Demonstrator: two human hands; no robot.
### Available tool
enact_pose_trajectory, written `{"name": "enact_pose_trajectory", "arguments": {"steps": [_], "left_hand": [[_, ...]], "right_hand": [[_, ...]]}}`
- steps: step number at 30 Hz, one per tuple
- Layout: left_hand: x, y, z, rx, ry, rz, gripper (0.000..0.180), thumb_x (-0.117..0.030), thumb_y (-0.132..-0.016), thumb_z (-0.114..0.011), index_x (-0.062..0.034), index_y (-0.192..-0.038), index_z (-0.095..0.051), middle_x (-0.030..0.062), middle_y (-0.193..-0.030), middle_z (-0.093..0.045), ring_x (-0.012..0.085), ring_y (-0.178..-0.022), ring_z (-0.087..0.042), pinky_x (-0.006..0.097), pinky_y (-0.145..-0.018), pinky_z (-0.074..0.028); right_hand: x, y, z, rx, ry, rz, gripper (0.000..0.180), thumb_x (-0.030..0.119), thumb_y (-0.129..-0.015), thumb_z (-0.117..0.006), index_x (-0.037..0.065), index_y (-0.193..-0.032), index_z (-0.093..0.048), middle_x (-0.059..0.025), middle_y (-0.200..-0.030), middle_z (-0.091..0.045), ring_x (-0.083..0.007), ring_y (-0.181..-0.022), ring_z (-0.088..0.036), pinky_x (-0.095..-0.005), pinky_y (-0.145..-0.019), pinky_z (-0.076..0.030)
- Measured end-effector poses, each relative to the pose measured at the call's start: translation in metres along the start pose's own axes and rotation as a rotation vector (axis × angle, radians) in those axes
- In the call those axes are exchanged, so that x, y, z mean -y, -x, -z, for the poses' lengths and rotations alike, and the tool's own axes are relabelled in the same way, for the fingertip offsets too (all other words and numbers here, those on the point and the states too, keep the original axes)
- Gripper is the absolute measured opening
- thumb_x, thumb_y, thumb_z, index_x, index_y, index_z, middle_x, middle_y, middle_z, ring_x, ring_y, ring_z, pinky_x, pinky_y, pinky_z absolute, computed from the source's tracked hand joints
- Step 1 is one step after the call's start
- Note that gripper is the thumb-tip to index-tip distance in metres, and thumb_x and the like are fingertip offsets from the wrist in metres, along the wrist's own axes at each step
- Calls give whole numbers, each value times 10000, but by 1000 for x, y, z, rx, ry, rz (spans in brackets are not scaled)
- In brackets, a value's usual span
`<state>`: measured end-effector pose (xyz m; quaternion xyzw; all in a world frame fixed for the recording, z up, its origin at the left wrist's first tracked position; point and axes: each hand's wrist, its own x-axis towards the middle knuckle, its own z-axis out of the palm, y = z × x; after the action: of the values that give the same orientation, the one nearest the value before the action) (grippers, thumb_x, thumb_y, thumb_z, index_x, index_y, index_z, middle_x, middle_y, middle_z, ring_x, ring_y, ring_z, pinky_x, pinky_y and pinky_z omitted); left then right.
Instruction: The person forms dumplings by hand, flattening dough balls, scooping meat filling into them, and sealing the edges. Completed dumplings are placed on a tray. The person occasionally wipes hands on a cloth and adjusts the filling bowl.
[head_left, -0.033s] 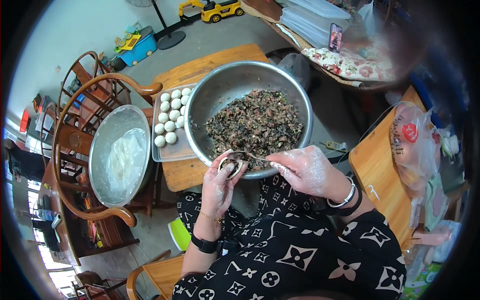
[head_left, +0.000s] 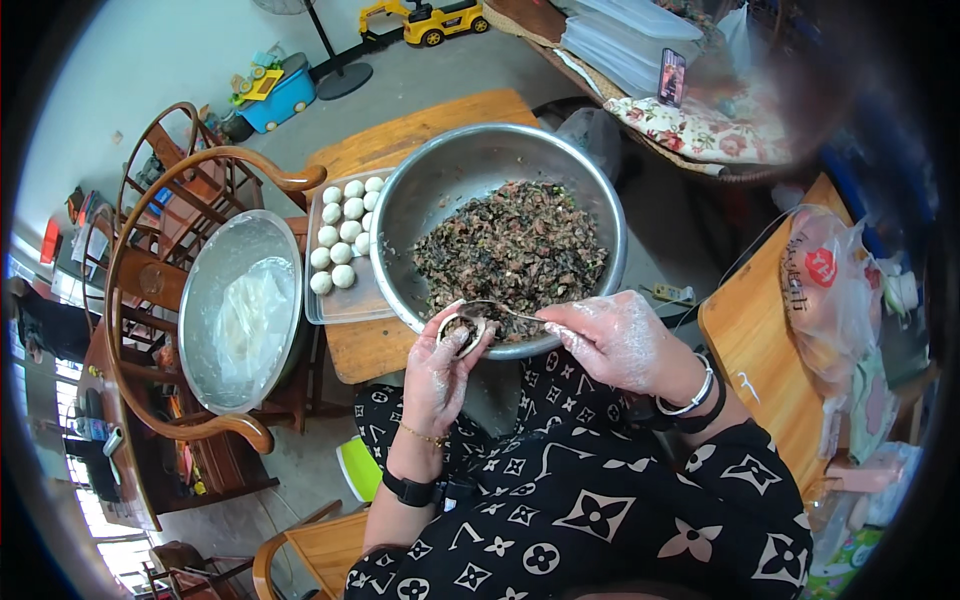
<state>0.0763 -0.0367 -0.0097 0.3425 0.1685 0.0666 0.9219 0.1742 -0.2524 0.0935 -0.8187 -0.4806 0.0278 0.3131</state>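
Note:
Near the bowl's front rim, my left hand cups a dough wrapper with dark filling inside it. My floured right hand grips a metal spoon, its head at the wrapper's opening. Behind both hands stands a large steel bowl holding a chopped dark meat-and-vegetable filling. To its left, a clear plastic tray carries several round white dough balls in rows.
Bowl and tray rest on a wooden table. On a wooden armchair at left sits a metal basin with dough under plastic film. At right, a plastic bag lies on a wooden surface. A phone stands at the back.

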Motion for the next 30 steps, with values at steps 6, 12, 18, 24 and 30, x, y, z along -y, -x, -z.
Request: {"name": "enact_pose_trajectory", "arguments": {"steps": [6, 12, 18, 24, 30], "left_hand": [[-5, -2, -1, -5, -38, -43, 440, 19, -948, -583, 19, -1374, -472, 115, -1222, -627, 228, -1150, -624, 419, -1097, -479], [-12, 0, -4, 71, -39, -26, 566, 92, -948, -487, -52, -1485, -380, 131, -1349, -565, 243, -1280, -565, 320, -1050, -490], [-16, 4, 0, 111, 73, -38, 687, 147, -833, -462, -21, -1494, -373, 151, -1363, -556, 254, -1281, -556, 368, -1103, -456], [-13, 2, 10, 132, 199, -53, 627, 5, -841, -472, 48, -1463, -400, 190, -1383, -547, 294, -1290, -538, 462, -1157, -387], [-16, 4, 8, 112, 257, -52, 587, -88, -895, -458, 86, -1451, -386, 227, -1374, -555, 334, -1293, -537, 494, -1168, -360]], "right_hand": [[8, -3, 9, -27, -47, 22, 218, 89, -903, -633, 27, -1099, -707, -158, -759, -690, -325, -692, -695, -382, -620, -540], [15, -5, 3, 52, -43, 11, 227, 133, -897, -636, 27, -1093, -684, -172, -810, -701, -327, -742, -701, -420, -661, -558], [8, -13, -10, -16, 19, 35, 202, 107, -897, -629, 41, -1073, -702, -155, -760, -688, -330, -695, -687, -420, -636, -540], [9, -16, -10, -15, 49, 39, 187, 125, -908, -623, 47, -1057, -704, -161, -751, -684, -334, -696, -687, -424, -635, -539], [24, -16, 3, -39, 20, 29, 168, 119, -905, -630, 45, -1038, -702, -157, -754, -684, -332, -691, -684, -423, -631, -538]]}}
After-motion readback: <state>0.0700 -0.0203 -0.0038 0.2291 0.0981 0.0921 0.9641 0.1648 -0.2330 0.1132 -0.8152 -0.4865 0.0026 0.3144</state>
